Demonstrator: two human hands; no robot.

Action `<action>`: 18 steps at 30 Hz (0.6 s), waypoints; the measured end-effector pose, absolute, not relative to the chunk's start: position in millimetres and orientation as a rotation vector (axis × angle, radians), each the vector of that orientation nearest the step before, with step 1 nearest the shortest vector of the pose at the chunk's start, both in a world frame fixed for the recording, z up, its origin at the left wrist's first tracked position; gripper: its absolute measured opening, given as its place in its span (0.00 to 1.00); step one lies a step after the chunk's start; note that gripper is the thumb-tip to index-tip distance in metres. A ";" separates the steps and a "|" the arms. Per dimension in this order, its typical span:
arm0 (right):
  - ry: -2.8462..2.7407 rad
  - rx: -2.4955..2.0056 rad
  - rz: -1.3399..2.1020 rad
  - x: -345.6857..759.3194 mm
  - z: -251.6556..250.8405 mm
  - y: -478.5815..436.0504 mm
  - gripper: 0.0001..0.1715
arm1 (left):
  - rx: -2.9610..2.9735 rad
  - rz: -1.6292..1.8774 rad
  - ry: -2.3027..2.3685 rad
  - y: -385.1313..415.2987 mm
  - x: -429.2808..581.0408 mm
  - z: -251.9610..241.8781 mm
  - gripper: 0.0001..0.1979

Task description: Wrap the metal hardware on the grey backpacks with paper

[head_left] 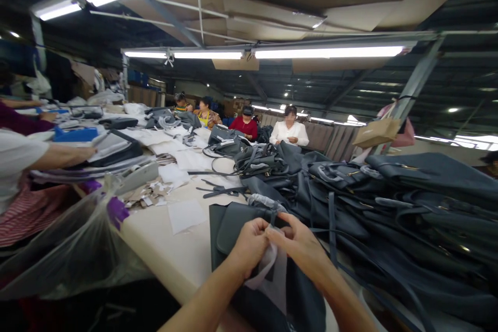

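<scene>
A dark grey-green bag (226, 220) lies at the table's near edge, right below my hands. My left hand (252, 244) is closed in a pinch on a thin, translucent white wrapping sheet (272, 282), which hangs down over the bag's front. Beside it, my right hand (298, 238) also pinches the sheet, its index finger reaching up to a strap at the bag's top. Whitish wrapping (266, 201) covers the bag's handle just beyond my fingers. The exact spot where the fingertips meet is partly hidden.
Many similar dark bags (350, 202) are heaped to the right. Loose straps (220, 189), white paper (187, 216) and cardboard scraps (150, 194) lie on the table (155, 233). A clear plastic bag (85, 244) hangs at the left edge, near a co-worker's arm (64, 156). Several people sit beyond.
</scene>
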State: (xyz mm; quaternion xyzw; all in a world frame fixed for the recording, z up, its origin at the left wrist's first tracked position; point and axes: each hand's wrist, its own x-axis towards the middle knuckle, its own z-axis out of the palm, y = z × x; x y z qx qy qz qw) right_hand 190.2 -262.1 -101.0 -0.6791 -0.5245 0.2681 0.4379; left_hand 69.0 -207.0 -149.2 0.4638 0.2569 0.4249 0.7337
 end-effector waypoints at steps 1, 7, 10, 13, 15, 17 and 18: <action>-1.323 -1.689 0.713 190.1 -99.5 -257.1 0.43 | 1.034 0.951 0.571 -206.2 68.6 -150.8 0.13; -1.285 -1.676 0.888 189.4 -94.4 -243.7 0.35 | 1.127 0.997 0.657 -206.1 63.2 -166.3 0.14; -1.313 -1.711 0.863 186.8 -92.8 -242.0 0.34 | 1.191 1.087 0.697 -208.8 63.7 -171.0 0.13; -1.394 -1.704 0.802 186.2 -93.6 -239.3 0.32 | 1.207 1.118 0.683 -210.3 65.0 -169.1 0.14; -1.408 -1.679 0.808 187.6 -95.2 -237.1 0.29 | 1.180 1.079 0.649 -211.4 63.4 -165.6 0.16; -1.394 -1.650 0.837 189.8 -97.2 -235.0 0.27 | 1.070 0.994 0.566 -214.0 58.4 -162.2 0.20; -1.384 -1.633 0.851 190.9 -98.2 -234.4 0.28 | 1.004 0.945 0.517 -216.0 54.8 -161.2 0.22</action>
